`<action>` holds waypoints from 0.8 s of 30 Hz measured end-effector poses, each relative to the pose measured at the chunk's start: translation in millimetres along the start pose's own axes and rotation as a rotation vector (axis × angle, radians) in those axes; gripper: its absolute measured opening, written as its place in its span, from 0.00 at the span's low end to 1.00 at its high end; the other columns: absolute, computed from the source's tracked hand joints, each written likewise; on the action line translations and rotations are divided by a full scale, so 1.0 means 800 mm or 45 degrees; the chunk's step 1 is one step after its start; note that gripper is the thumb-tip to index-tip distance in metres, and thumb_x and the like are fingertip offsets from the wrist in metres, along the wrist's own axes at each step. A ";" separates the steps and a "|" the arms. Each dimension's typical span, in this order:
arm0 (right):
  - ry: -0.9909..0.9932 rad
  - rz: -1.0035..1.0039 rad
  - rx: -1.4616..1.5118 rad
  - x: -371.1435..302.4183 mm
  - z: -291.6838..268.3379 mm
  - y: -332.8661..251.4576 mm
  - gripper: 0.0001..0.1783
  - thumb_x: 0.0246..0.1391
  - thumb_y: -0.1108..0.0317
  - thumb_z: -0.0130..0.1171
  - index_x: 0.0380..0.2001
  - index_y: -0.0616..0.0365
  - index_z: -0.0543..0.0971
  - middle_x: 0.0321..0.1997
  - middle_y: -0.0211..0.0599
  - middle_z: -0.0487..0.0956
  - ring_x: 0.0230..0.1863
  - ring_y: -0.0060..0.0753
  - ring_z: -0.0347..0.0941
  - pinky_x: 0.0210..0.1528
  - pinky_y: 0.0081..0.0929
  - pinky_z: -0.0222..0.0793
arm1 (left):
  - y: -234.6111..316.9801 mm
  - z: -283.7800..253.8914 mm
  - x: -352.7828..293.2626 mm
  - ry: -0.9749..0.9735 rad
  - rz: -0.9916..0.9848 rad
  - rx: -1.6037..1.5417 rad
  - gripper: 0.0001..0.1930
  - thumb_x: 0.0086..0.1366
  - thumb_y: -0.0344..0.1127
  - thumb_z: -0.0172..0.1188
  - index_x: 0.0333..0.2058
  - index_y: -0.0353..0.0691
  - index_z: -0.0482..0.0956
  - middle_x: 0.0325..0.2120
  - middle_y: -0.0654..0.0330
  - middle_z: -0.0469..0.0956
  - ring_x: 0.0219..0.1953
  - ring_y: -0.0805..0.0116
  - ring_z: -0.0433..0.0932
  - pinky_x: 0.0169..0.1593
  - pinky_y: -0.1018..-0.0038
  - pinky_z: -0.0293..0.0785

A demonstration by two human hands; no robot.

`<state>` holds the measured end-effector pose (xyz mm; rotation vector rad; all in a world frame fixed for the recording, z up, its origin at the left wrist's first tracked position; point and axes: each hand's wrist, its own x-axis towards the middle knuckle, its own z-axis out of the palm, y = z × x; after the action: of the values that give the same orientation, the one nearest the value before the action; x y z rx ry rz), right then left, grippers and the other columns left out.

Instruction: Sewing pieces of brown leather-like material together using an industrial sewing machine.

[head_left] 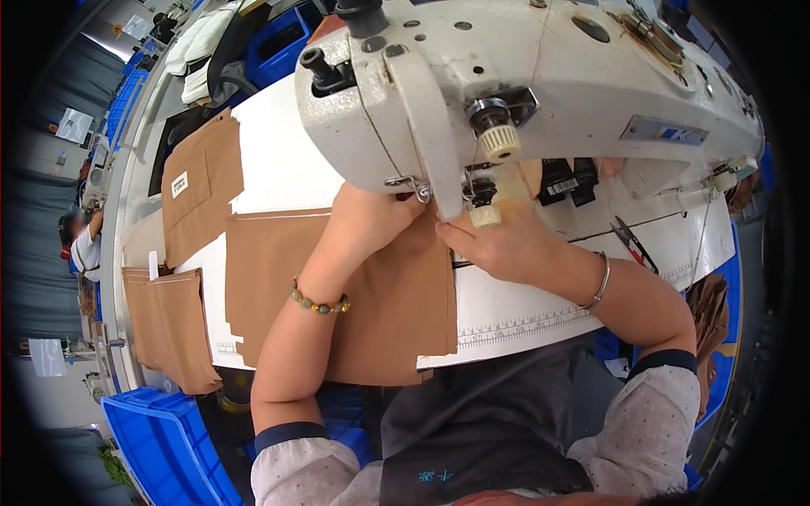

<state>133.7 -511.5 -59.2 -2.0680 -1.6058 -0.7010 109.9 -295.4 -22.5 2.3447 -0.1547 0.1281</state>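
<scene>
A large brown fabric panel [388,295] lies on the white table under the head of a sewing machine [540,51]. Near the needle area, my left hand [375,223] has its fingers drawn together at the panel's upper edge, the tips partly hidden by the machine head. Just to its right, my right hand [498,240] pinches the panel's right edge between thumb and finger. A pair of small scissors [634,244] with red and black parts lies right of my right hand. Black labels [557,181] rest behind that hand.
Brown pieces, one with a pocket and white label [198,190], another folded [169,325], lie to the left. Ruler markings [523,327] run along the table's front. Blue crates stand lower left [169,438] and at the back [278,42]. A person [84,249] sits far left.
</scene>
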 end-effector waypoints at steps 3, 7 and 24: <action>-0.005 0.006 0.010 -0.002 0.001 0.002 0.09 0.44 0.68 0.60 0.20 0.53 0.69 0.13 0.31 0.69 0.16 0.34 0.74 0.18 0.33 0.67 | 0.006 0.000 0.001 0.021 0.008 0.010 0.14 0.57 0.36 0.70 0.42 0.39 0.84 0.36 0.52 0.86 0.41 0.51 0.84 0.44 0.62 0.79; -0.021 0.008 -0.005 -0.003 0.002 0.001 0.09 0.44 0.67 0.60 0.20 0.53 0.69 0.13 0.31 0.70 0.17 0.34 0.74 0.18 0.33 0.67 | 0.005 -0.001 0.001 0.014 0.003 0.026 0.14 0.58 0.36 0.70 0.42 0.39 0.84 0.36 0.51 0.85 0.41 0.51 0.84 0.45 0.62 0.79; -0.078 -0.416 -0.046 -0.012 -0.023 -0.039 0.14 0.41 0.68 0.60 0.34 0.62 0.82 0.37 0.40 0.82 0.21 0.21 0.71 0.19 0.20 0.65 | -0.012 -0.058 -0.029 -0.212 -0.327 0.310 0.18 0.58 0.44 0.72 0.33 0.31 0.85 0.25 0.50 0.84 0.26 0.59 0.82 0.35 0.67 0.76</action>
<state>99.3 -522.8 -49.9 -1.8860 -2.0062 -0.7849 86.4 -253.6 0.0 2.5934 0.0865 -0.1847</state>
